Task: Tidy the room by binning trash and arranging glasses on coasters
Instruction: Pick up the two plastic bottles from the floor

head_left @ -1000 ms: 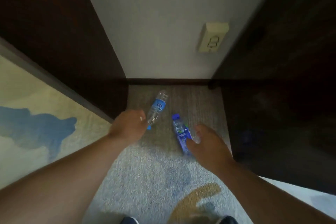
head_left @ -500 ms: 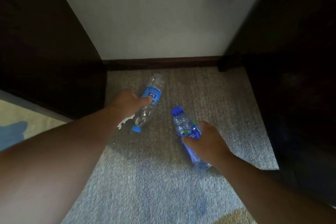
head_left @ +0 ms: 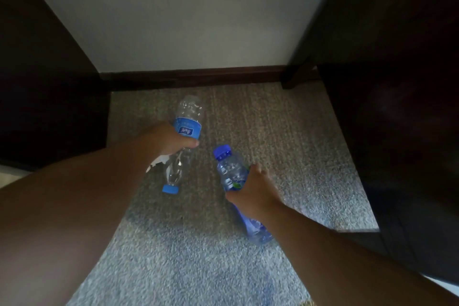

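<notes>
Head view shows we are gripping a clear bottle [head_left: 188, 129] in our left hand [head_left: 169, 140] and a blue bottle [head_left: 232, 171] in our right hand [head_left: 253, 190], both bottles not binned yet, no glasses showing.

Both bare arms were stretched forward and down from the lower corners of the view. The left hand [head_left: 167, 140] was closed around a clear bottle [head_left: 185, 129], thumb laid across its front. The right hand [head_left: 253, 190] was wrapped over a blue bottle [head_left: 232, 172], knuckles turned upward, fingers curled around it.
</notes>
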Action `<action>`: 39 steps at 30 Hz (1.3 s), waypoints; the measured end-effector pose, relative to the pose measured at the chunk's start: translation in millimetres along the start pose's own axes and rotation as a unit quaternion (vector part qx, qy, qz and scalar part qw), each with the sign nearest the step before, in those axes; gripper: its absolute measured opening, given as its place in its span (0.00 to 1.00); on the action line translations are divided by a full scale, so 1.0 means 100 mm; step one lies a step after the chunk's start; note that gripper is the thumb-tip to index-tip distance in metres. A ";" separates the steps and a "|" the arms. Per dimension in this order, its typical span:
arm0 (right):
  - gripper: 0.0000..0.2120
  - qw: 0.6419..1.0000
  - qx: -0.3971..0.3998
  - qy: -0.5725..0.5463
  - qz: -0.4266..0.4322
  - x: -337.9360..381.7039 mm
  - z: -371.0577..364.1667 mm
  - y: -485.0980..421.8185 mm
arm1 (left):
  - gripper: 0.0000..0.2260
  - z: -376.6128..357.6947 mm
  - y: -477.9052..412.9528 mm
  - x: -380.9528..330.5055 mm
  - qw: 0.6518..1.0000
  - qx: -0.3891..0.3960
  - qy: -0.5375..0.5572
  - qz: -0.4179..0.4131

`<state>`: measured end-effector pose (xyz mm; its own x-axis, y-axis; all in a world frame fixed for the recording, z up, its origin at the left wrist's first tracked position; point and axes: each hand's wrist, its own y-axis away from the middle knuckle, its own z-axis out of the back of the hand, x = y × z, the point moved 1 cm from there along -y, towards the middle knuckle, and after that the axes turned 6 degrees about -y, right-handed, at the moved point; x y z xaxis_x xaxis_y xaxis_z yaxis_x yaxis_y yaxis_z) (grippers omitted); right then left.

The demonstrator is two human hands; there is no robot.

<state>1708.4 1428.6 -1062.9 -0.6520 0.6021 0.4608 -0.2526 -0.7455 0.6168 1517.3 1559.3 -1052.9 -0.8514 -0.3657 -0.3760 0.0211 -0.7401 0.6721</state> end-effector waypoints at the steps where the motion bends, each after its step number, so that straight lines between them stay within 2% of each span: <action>1: 0.35 1.000 -0.001 -0.012 0.002 0.01 0.01 0.02 | 0.23 0.01 0.03 0.01 1.000 0.009 0.007 -0.007; 4: 0.31 0.998 0.001 -0.056 0.018 0.06 0.08 0.11 | 0.19 0.09 0.14 0.04 0.998 0.031 0.052 -0.032; 8: 0.31 0.992 0.005 -0.116 0.041 0.22 0.27 0.38 | 0.10 0.29 0.57 -0.03 0.990 0.051 0.093 -0.093; 12: 0.18 0.979 0.009 -0.197 0.048 0.49 0.69 0.98 | 0.13 0.69 1.28 -0.14 0.981 0.049 0.111 -0.149; 15: 0.22 0.973 0.006 -0.221 0.062 0.80 1.14 1.65 | 0.13 1.07 2.03 -0.32 0.977 0.008 0.114 -0.180; 18: 0.22 0.966 0.008 -0.249 0.065 1.17 1.72 2.44 | 0.20 1.52 2.88 -0.57 0.978 -0.049 0.087 -0.185; 21: 0.20 0.963 0.003 -0.260 0.068 1.53 2.35 3.30 | 0.23 2.02 3.76 -0.86 0.979 -0.090 0.049 -0.176; 27: 0.24 0.952 -0.037 -0.288 0.098 2.03 3.46 4.92 | 0.27 2.73 5.51 -1.32 0.978 -0.112 0.008 -0.176; 33: 0.22 0.937 -0.080 -0.323 0.105 1.76 4.18 6.24 | 0.26 2.78 7.10 -1.69 0.968 -0.129 0.018 -0.213; 36: 0.22 0.929 -0.112 -0.326 0.131 1.30 4.60 6.92 | 0.21 2.58 7.85 -2.04 0.956 -0.129 0.005 -0.263; 39: 0.21 0.914 -0.172 -0.341 0.138 0.66 5.10 7.60 | 0.21 2.26 8.56 -2.56 0.939 -0.127 -0.009 -0.320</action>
<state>1837.9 1047.2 -238.1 -0.1573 0.3289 0.9312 -0.4321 -0.8708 0.2346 1634.5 1147.0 -237.6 -0.7405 0.2074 -0.6392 -0.3757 -0.9164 0.1379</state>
